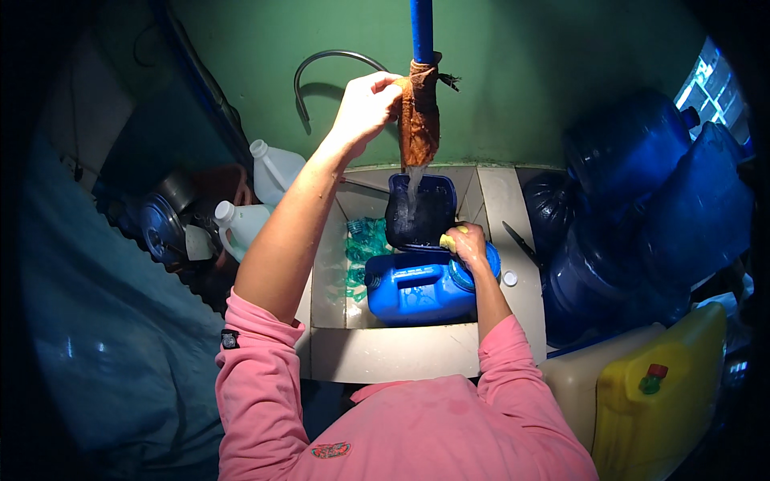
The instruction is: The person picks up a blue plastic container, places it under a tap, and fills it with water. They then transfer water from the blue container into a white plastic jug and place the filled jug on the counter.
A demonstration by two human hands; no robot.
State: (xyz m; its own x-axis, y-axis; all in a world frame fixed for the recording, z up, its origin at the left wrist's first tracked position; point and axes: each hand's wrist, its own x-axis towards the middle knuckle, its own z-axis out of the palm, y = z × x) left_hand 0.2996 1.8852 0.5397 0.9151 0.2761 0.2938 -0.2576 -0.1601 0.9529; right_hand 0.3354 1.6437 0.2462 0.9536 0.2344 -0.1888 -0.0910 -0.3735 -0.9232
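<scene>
My left hand [372, 108] is raised and pinches the edge of a wet brown cloth [421, 117], which is wrapped around the lower end of a blue pipe [422, 30]. Water [414, 186] pours from under the cloth into a dark blue open container [421, 210] standing in the tiled basin. My right hand [468, 243] grips a yellow sponge [448, 242] at that container's near right corner. Just below, a blue plastic jerrycan [421, 291] with a large round lid [493, 264] lies on its side, partly behind my right wrist.
Green plastic bottles [361, 252] lie in the basin's left part. A knife [520, 240] and a white cap [509, 278] rest on the right ledge. White jugs [240, 219] and pots [162, 225] stand left. Large blue water bottles [625, 144] and a yellow jerrycan [662, 385] crowd the right.
</scene>
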